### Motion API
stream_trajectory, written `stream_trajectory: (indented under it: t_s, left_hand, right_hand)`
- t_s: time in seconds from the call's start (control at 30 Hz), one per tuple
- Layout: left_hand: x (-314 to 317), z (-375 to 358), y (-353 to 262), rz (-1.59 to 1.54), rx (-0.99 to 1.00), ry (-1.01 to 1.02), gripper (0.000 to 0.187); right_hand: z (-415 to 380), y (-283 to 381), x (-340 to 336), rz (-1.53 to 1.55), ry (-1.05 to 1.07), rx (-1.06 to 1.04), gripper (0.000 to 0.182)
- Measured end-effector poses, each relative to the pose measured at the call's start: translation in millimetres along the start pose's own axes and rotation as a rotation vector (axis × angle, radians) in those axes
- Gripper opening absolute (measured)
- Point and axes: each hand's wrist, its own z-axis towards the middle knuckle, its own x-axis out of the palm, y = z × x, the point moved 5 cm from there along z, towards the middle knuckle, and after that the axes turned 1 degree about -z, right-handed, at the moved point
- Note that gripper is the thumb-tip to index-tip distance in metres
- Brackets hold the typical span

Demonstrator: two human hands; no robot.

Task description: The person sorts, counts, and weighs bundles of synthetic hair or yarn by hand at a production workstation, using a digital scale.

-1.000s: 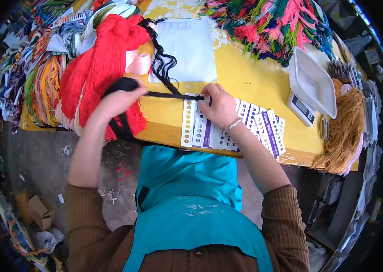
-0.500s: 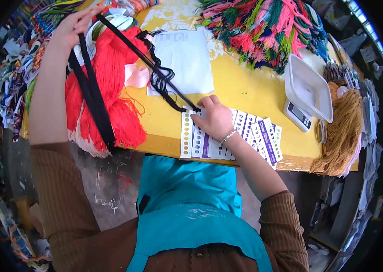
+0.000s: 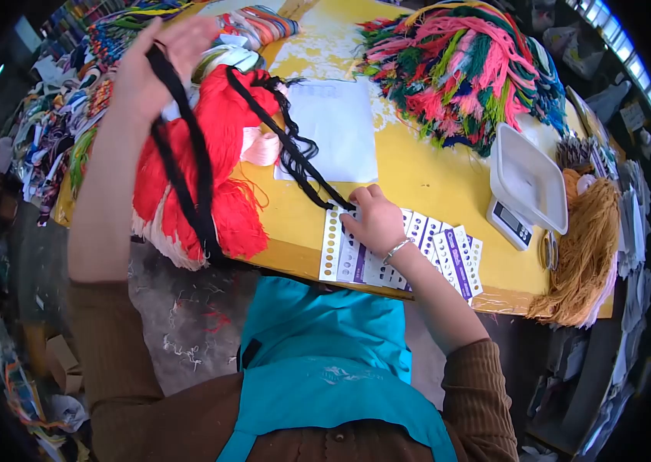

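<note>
My left hand (image 3: 167,65) is raised at the upper left with its fingers apart, slightly blurred, and a long loop of black thread (image 3: 201,165) hangs over it. The loop drops across a red yarn bundle (image 3: 221,138) to the table's front edge. My right hand (image 3: 375,221) pinches the end of a black strand (image 3: 287,142) at the top of white cards with punched holes (image 3: 331,250). That strand runs up and left over the red bundle. Wavy black thread lies beside it, on a white paper sheet (image 3: 341,131).
A multicoloured yarn pile (image 3: 464,69) lies at the back of the yellow table (image 3: 426,165). To the right are a scale with a white tray (image 3: 530,181), scissors (image 3: 548,250) and a brown yarn bundle (image 3: 591,239). More skeins (image 3: 63,123) crowd the far left.
My left hand has opened, and the black strand that ran up to it now lies lower, over the red bundle. The whole view has shifted slightly; my right hand stays at the cards.
</note>
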Motion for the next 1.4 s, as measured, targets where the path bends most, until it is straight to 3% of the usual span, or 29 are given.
stream_trajectory:
  t_s: [0.07, 0.13, 0.27, 0.33, 0.4, 0.5, 0.63, 0.73, 0.87, 0.93, 1.03, 1.1, 1.2, 1.27, 1.4]
  left_hand:
    - [41, -38, 24, -0.155, -0.101, 0.271, 0.063]
    - [78, -78, 45, -0.179, -0.171, 0.359, 0.062]
    - [106, -120, 71, 0.400, -0.050, 0.568, 0.058]
    - [115, -137, 74, 0.686, 0.057, 0.681, 0.057]
    - [113, -146, 69, 0.757, 0.037, 0.642, 0.057]
    - [114, -161, 65, 0.827, -0.003, 0.553, 0.058]
    - [113, -176, 69, 0.820, -0.036, 0.646, 0.058]
    - [106, -184, 77, 0.619, -0.128, 0.642, 0.058]
    - [97, -188, 85, 0.129, -0.246, 0.543, 0.059]
    - [96, -190, 85, -0.098, -0.294, 0.454, 0.057]
    - [87, -193, 92, -0.162, -0.280, 0.347, 0.057]
    - [90, -197, 91, -0.092, -0.297, 0.402, 0.056]
    - [87, -197, 94, 0.159, -0.163, 0.382, 0.062]
    - [89, -198, 94, 0.161, -0.159, 0.383, 0.063]
    - [88, -196, 96, 0.194, -0.137, 0.396, 0.065]
  right_hand:
    - [3, 18, -13, 0.093, -0.058, -0.057, 0.027]
    - [7, 53, -43, 0.298, -0.104, -0.126, 0.024]
    - [12, 130, -90, 1.083, -0.055, -0.288, 0.025]
    - [8, 154, -98, 1.310, 0.106, -0.192, 0.024]
    - [2, 161, -92, 1.418, 0.254, -0.036, 0.019]
    - [-15, 172, -81, 1.532, 0.368, 0.008, 0.018]
    - [-26, 170, -62, 1.755, 0.492, 0.079, 0.010]
    - [-32, 169, -64, 1.841, 0.431, 0.090, 0.009]
    - [-36, 171, -78, 1.856, 0.305, 0.016, 0.008]
    - [-35, 167, -78, 1.850, 0.359, -0.004, 0.007]
    - [-34, 170, -83, 1.804, 0.431, -0.018, 0.010]
    - [-30, 172, -87, 1.290, 0.323, -0.004, 0.015]
    - [-27, 182, -87, 1.266, 0.325, -0.050, 0.019]
    - [-27, 186, -81, 1.209, 0.351, -0.079, 0.020]
    - [-30, 189, -69, 1.393, 0.358, 0.045, 0.016]
